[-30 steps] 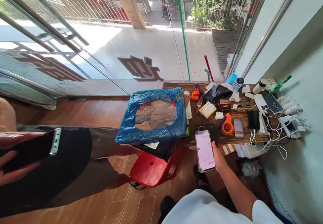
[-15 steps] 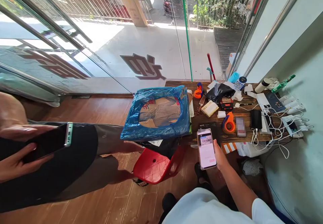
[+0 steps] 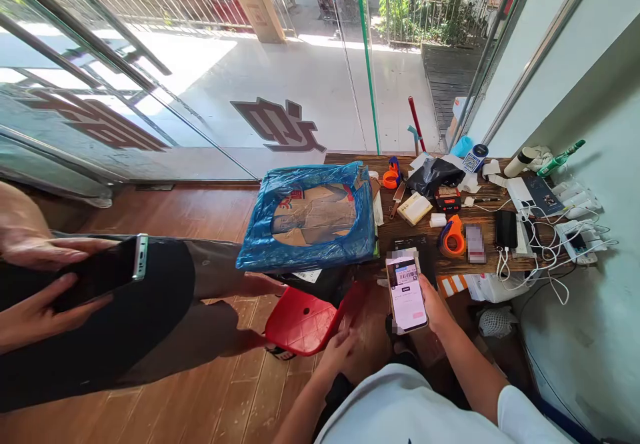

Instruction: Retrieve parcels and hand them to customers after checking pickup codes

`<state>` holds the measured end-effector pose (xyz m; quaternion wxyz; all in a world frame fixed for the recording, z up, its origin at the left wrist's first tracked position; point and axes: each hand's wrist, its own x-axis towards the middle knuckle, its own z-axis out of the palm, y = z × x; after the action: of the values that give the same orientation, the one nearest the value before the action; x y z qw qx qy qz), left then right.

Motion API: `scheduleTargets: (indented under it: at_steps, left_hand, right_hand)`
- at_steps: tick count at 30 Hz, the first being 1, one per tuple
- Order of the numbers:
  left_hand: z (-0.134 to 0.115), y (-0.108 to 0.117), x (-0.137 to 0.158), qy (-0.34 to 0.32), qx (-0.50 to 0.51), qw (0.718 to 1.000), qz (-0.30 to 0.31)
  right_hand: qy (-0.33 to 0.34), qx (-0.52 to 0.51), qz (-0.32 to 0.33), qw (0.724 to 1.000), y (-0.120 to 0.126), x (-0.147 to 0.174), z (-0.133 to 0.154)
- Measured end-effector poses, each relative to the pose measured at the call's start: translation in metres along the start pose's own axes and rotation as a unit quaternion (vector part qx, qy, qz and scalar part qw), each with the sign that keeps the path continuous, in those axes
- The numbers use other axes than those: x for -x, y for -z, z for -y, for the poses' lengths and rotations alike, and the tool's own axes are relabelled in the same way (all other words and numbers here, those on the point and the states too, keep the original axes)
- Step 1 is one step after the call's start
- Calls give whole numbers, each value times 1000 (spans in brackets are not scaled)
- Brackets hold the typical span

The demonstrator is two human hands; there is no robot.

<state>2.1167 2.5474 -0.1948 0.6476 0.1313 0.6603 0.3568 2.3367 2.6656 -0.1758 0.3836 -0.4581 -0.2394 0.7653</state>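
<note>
My right hand [image 3: 434,305] is wrapped round a smartphone [image 3: 409,296], whose lit screen shows a barcode label. My left hand [image 3: 340,352] hovers in front of the red plastic stool [image 3: 303,322], blurred by motion, so its fingers cannot be made out well. To the left of the phone lies a flat cardboard parcel [image 3: 315,221] wrapped in blue plastic, resting on a black package [image 3: 325,287] at the table's left end. The parcel is apart from both hands.
Another person's hands [image 3: 50,291] hold a dark phone [image 3: 97,274] at the left. The wooden table [image 3: 480,214] carries an orange tape dispenser [image 3: 453,236], a second phone [image 3: 475,243], a black bag [image 3: 435,179] and tangled white cables [image 3: 537,244]. Glass panels stand behind.
My left hand has come into view from below, near the red stool. A small dark pop-up now shows on the phone in my right hand. The view has shifted slightly.
</note>
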Motion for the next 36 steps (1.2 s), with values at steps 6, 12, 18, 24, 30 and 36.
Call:
scheduleTargets:
  at_steps: [6, 12, 18, 24, 30, 36]
  left_hand:
    - [-71, -81, -25, -87, 46, 991, 85]
    - [-81, -100, -3, -98, 55, 990, 88]
    - [-96, -102, 21, -159, 71, 984, 47]
    - [-110, -101, 43, -187, 144, 972, -21]
    - [-114, -95, 49, -226, 137, 962, -66]
    - [-115, -91, 54, -235, 124, 959, -95]
  right_hand:
    - [-13, 3, 18, 1000, -5, 18, 6]
    - [24, -9, 27, 999, -8, 26, 5]
    - [44, -6, 14, 999, -26, 33, 1]
    - [65, 9, 11, 998, -53, 44, 6]
    - [56, 18, 7, 998, -65, 46, 7]
    - [42, 14, 10, 999, -67, 44, -4]
